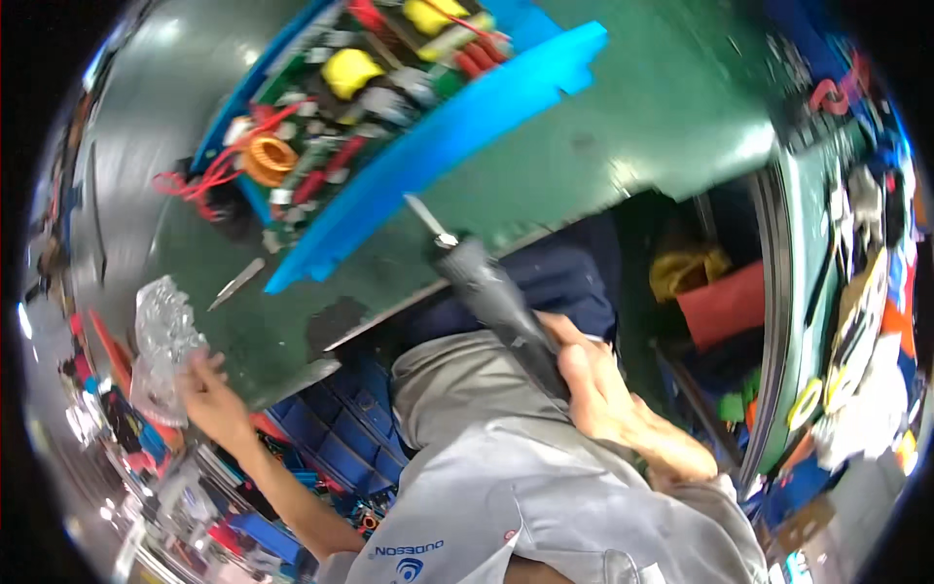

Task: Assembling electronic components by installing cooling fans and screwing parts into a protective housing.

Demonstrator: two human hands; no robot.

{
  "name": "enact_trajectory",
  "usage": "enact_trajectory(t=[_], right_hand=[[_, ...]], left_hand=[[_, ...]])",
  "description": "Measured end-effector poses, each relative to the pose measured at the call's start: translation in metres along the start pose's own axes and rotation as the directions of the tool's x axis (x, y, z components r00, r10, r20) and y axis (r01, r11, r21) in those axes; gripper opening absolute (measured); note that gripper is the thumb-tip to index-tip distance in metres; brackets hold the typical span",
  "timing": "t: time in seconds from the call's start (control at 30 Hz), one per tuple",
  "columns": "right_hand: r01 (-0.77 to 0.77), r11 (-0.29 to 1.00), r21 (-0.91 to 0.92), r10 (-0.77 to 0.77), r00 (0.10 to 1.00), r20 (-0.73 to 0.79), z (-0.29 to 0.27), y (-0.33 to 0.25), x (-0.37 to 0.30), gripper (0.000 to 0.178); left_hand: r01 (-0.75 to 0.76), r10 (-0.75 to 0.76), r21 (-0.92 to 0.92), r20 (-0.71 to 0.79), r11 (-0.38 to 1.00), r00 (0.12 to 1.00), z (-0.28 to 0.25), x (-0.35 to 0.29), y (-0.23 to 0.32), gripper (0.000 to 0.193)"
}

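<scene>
Head view: right hand (601, 391) grips screwdriver (484, 292), left hand (214, 404) outstretched at plastic (163, 321)

The grey jacket (486, 477) carries the clearest print: one word in blue capitals (409, 549) on the chest, with a rounded blue logo (409, 569) just beside it (both near the lower edge of the view). A small pale mark (519, 342) on the driver (484, 292) may be lettering, but is too blurred to read.

The blue tray (443, 151) blocks; green bench (647, 122) rightward lies open.
</scene>
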State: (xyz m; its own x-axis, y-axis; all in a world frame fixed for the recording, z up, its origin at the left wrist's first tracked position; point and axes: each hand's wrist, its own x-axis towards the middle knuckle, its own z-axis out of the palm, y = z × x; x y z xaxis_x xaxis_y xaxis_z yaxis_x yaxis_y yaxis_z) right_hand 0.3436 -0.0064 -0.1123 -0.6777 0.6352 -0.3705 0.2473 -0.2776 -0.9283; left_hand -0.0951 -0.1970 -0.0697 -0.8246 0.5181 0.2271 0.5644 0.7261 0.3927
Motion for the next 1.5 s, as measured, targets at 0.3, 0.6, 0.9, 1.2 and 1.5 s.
enact_trajectory(t=[0.3,0.6,0.9,1.2,1.5], right_hand=[[0.041,0.997,-0.072,-0.045,0.997,-0.056,0.002,-0.006,0.005,0.05],[0.105,0.99,-0.096,-0.11,0.993,-0.047,0.002,-0.01,0.012,0.05],[-0.329,0.851,0.409,0.222,0.932,0.288,-0.003,-0.015,0.018,0.065],[-0.515,0.562,0.648,0.215,0.847,0.486,0.004,0.0,0.017,0.095],[-0.544,0.555,0.629,0.304,0.837,0.455,0.003,-0.009,0.017,0.095]], left_hand=[[-0.282,0.396,-0.387,0.256,0.878,0.882,0.046,0.011,0.225,0.021],[-0.764,0.776,-0.202,0.334,0.613,0.535,0.05,0.016,0.271,0.011],[-0.865,0.858,-0.201,0.351,0.459,0.374,0.069,0.035,0.274,0.012],[-0.709,0.801,-0.392,0.415,0.585,0.432,0.063,0.034,0.272,0.012],[-0.657,0.792,-0.45,0.432,0.604,0.433,0.066,0.044,0.271,0.013]])
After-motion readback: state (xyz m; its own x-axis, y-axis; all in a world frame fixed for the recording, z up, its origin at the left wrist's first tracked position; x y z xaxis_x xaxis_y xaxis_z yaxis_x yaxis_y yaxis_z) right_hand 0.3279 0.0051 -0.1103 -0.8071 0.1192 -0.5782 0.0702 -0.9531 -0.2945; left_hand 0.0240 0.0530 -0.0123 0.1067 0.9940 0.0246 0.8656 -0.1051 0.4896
